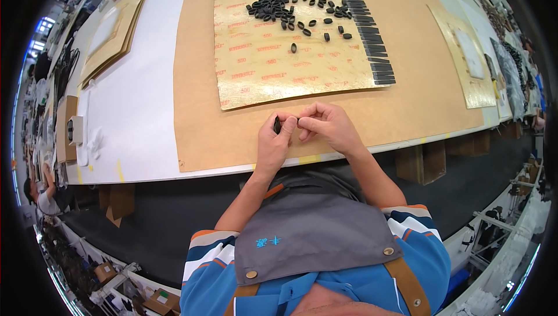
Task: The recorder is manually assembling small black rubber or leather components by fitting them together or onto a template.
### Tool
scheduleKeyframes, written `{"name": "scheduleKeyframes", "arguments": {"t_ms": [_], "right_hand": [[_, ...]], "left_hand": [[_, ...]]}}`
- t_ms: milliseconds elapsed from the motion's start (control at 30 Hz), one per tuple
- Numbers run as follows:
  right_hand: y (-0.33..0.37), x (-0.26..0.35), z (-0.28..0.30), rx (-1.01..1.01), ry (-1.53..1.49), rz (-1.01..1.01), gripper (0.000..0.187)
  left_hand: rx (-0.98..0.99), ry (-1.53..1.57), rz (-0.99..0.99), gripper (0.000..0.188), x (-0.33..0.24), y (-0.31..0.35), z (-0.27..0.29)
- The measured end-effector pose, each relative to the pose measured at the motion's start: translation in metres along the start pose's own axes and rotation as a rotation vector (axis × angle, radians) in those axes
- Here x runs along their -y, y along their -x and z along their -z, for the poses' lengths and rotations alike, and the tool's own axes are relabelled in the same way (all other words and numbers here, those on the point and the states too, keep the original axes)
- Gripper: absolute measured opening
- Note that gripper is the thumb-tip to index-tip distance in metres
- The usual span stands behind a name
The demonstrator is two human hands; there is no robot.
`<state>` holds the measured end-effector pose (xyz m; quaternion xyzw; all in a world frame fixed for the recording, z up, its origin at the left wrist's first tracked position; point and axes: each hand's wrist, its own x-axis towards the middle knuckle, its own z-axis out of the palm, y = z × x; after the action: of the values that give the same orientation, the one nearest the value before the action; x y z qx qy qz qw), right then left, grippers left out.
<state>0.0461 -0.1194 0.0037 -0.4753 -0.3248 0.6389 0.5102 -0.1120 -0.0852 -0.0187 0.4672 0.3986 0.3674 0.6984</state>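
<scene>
Both of my hands meet just above the table's near edge. My left hand is closed, with a small black piece showing between its fingers; it may be one of the loops, though most of it is covered. Thumb and fingertips of my right hand pinch a tiny dark bit beside my left thumb, too small to name. Beyond them lies a golden-tan printed sheet. A loose pile of small black oval loops sits on its far part, with several scattered singly. Flat black strips line its right edge in a row.
Brown paper covers the middle of the white table. Stacked tan boards lie at the left, and another tan board at the right. Cardboard boxes stand below the table edge. A person is at the far left.
</scene>
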Motion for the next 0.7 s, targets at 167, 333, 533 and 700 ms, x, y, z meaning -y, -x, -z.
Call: {"name": "scheduleKeyframes", "arguments": {"t_ms": [167,333,533,700], "right_hand": [[0.001,0.002,0.005,0.07,0.02,-0.019,0.013],[0.0,-0.002,0.009,0.091,0.012,-0.026,0.011],[0.001,0.002,0.013,0.063,0.057,-0.071,0.009],[0.006,0.007,0.011,0.084,0.053,-0.139,0.008]], "left_hand": [[0.094,0.083,0.116,0.019,-0.01,0.001,0.006],[0.182,0.073,0.184,0.019,-0.012,-0.002,0.009],[0.256,0.035,0.319,0.015,-0.024,-0.008,0.019],[0.309,-0.079,0.317,0.014,-0.029,-0.005,0.02]]}}
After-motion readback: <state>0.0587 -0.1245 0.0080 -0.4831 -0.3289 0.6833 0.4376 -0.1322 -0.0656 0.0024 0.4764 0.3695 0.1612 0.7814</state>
